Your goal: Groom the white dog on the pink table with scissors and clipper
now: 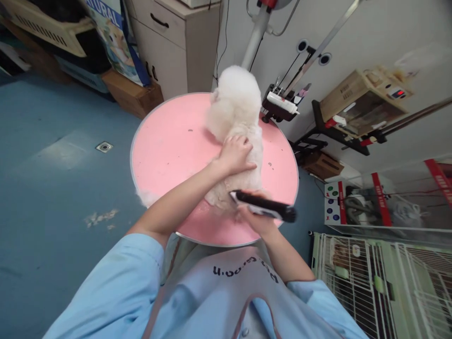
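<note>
A small fluffy white dog (235,108) stands on a round pink table (169,146), facing away from me. My left hand (235,153) lies on the dog's back with its fingers curled into the fur. My right hand (256,219) is closed around a black and white electric clipper (263,205). The clipper's head touches the fur at the dog's rear end. A clump of cut white fur (146,197) lies at the table's left edge.
A grooming arm post (256,33) rises behind the table, with a tool holder (282,106) beside it. A white cabinet (176,42) and cardboard boxes (132,94) stand at the back left. Wire cages (388,282) fill the right. The blue floor has a drain (104,147).
</note>
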{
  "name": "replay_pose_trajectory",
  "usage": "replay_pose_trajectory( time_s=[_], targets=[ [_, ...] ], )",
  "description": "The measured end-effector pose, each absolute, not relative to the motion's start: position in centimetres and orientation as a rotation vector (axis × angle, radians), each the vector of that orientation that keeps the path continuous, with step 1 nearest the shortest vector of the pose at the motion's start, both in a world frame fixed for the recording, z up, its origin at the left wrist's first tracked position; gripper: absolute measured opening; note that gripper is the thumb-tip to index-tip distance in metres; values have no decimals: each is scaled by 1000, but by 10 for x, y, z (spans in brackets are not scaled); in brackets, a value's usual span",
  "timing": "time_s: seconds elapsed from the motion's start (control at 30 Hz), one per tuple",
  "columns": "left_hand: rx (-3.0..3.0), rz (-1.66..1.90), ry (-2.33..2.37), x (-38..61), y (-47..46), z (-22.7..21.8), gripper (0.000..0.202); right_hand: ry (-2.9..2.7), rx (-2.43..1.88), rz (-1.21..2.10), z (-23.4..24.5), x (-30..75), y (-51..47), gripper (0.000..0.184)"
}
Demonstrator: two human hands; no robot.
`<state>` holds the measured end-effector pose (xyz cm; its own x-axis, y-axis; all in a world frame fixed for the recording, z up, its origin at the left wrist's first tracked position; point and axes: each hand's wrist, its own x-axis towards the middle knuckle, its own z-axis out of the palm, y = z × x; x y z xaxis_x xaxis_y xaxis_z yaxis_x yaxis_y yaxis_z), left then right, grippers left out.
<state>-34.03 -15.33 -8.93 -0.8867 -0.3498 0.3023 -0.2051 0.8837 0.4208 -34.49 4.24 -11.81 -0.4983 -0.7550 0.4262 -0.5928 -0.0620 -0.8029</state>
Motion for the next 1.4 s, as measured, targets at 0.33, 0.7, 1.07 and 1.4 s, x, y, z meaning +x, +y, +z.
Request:
replay_pose_trajectory(
  time_s=[0.33,0.7,1.07,1.4],
  targets=[
    [281,-534,-2698,-360,-162,-93,55,1991,-1499,-1516,-119,-340,23,45],
    [265,-515,-2673,-365,-166,-98,53,2020,-1487,-1343,-103,-349,9,39],
    [338,-558,-2619,-357,-163,-104,48,1696,-1618,-1253,-98,-377,33,38],
    [444,-569,-2573,-339,-152,-109,45,1529,-1585,-1356,-116,-387,58,42]
  ],
)
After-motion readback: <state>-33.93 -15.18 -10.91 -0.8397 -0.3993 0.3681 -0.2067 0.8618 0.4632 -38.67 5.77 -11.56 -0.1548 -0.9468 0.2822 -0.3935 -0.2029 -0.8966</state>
